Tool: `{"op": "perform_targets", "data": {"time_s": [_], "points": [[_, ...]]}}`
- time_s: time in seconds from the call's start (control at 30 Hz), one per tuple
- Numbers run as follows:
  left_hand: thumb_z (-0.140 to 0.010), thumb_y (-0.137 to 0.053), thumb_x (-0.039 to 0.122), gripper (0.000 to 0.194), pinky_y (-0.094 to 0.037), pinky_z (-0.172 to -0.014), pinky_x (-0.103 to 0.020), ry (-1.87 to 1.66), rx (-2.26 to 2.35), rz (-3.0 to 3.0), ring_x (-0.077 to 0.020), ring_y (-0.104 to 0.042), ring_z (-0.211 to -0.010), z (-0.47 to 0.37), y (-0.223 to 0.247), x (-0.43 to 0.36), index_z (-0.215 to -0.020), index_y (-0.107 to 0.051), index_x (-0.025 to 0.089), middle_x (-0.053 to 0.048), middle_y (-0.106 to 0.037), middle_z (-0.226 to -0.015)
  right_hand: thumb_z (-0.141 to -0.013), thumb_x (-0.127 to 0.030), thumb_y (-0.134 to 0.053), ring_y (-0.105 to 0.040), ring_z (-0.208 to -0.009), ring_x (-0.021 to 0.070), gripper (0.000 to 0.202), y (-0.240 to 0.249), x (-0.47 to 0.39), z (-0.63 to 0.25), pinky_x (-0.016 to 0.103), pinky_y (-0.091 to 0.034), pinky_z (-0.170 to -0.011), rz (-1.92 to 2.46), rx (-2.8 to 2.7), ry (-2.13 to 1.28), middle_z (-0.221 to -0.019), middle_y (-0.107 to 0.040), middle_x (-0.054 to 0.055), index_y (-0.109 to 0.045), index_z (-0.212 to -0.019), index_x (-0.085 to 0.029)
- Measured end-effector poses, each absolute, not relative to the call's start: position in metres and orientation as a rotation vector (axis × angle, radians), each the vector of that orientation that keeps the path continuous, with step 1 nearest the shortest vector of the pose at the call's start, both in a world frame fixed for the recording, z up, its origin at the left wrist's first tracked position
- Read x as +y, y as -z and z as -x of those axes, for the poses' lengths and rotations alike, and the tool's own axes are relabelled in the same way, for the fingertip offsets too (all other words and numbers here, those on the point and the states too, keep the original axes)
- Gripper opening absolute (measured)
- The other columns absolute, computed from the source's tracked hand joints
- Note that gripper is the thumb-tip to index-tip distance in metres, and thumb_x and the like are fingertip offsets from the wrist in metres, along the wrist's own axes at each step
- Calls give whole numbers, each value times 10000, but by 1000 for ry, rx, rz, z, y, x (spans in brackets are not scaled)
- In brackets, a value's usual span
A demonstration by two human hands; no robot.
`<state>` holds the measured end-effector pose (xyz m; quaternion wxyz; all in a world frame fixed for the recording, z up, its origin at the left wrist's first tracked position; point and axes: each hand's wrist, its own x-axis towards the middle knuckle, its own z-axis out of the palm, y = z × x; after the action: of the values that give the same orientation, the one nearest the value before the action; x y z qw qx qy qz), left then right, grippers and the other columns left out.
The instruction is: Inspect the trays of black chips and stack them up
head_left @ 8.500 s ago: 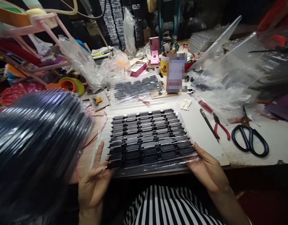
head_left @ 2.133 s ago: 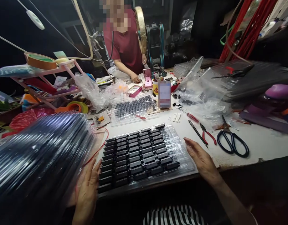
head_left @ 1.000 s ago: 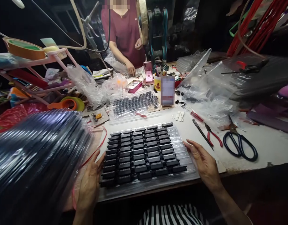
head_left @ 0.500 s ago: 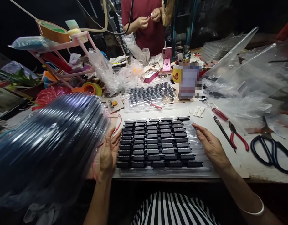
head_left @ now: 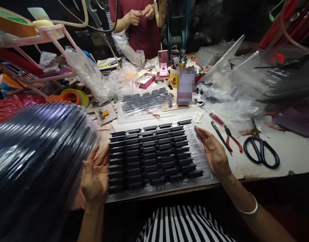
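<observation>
A clear ribbed plastic tray (head_left: 198, 158) lies before me at the table's front edge, slightly tilted. Its grooves carry rows of black pin connectors (head_left: 153, 155), set closer to the left side, with a bare strip at the right. My left hand (head_left: 94, 176) grips the tray's left edge, palm inward, some fingertips hidden along the side. On the right edge, my right hand (head_left: 215, 153) holds with the thumb and fingers at the upper corner. Close beside my left hand rises a tall stack of filled plastic trays (head_left: 41, 151), blurred at its lower part.
Beyond lies another filled tray (head_left: 146, 102). To the right are a screwdriver (head_left: 216, 118), a black pen-like tool (head_left: 221, 137), red-handled pliers (head_left: 233, 139) and big scissors (head_left: 261, 151). Crumpled plastic bags (head_left: 235, 101) crowd the back right. A person (head_left: 141, 27) stands across the table.
The whole view has swung right, so everything sits further left. The tray has tilted slightly in my hands, its left side lower, and the connectors sit more tightly toward the left.
</observation>
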<state>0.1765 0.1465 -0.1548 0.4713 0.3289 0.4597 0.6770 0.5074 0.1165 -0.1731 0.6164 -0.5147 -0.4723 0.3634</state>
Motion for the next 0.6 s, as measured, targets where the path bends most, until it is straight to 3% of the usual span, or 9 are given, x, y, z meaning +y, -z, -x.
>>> {"op": "perform_targets", "data": {"time_s": [0.6], "points": [[-867,-495,515,466,-407,-1018,-407,-1553,1358,-798,-236,-638,-1042,-170,168,151,-1126,-627,151,-111,-728,-969,-918,-503,-455,-515,-1218,234,425,172,125,-516,436,-344,-1083,1452,-1118,-821,-1275,-598,78,-562,-1216,-220]]}}
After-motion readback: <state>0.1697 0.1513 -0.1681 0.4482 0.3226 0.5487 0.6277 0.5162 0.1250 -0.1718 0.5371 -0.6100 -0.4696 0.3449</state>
